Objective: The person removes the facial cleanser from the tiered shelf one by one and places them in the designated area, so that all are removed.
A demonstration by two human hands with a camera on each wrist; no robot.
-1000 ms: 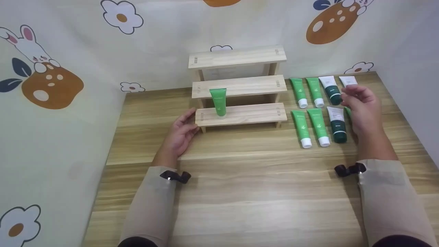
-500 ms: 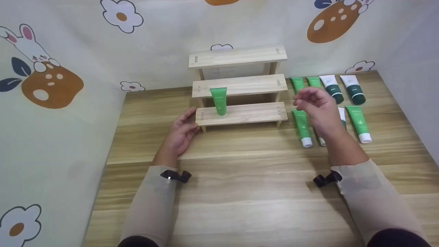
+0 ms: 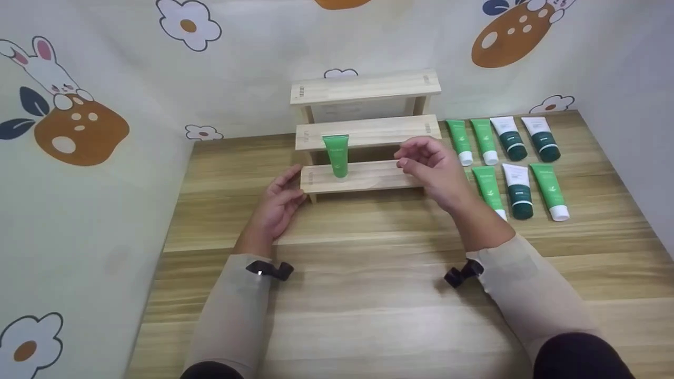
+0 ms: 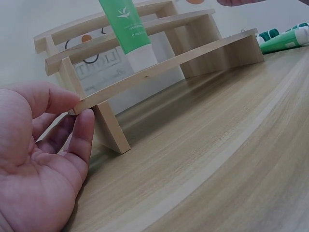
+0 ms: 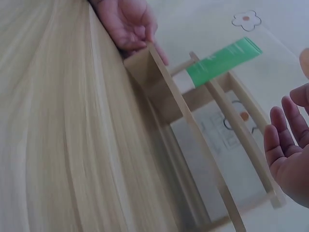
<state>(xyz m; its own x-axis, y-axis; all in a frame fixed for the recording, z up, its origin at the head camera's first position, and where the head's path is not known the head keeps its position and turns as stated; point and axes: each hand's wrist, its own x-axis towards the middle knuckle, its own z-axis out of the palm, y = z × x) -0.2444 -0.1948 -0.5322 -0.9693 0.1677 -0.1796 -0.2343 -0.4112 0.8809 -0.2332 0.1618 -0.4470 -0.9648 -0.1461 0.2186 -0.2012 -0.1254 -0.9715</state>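
A three-tier wooden display stand [image 3: 366,131] is near the back wall. On its lowest step a green squeeze tube [image 3: 338,157] stands upright on its white cap, towards the left end. My left hand [image 3: 275,205] pinches the left corner of that step; in the left wrist view the thumb lies over the board [image 4: 145,77] and a finger is beneath it. Over the right end of the same step hovers my right hand [image 3: 434,171], its fingers loosely bent and holding nothing. The right wrist view shows this right hand [image 5: 292,150] apart from the tube [image 5: 224,60].
Two rows of tubes lie on the wooden table [image 3: 363,295] right of the stand. Some are green tubes [image 3: 549,189], others white-and-dark-green tubes [image 3: 518,190]. My right forearm partly covers the front row. A patterned wall covering [image 3: 253,79] rises behind.
My right hand has moved left from above the lying tubes to the right part of the lowest step. My left hand and the standing tube have stayed in place.
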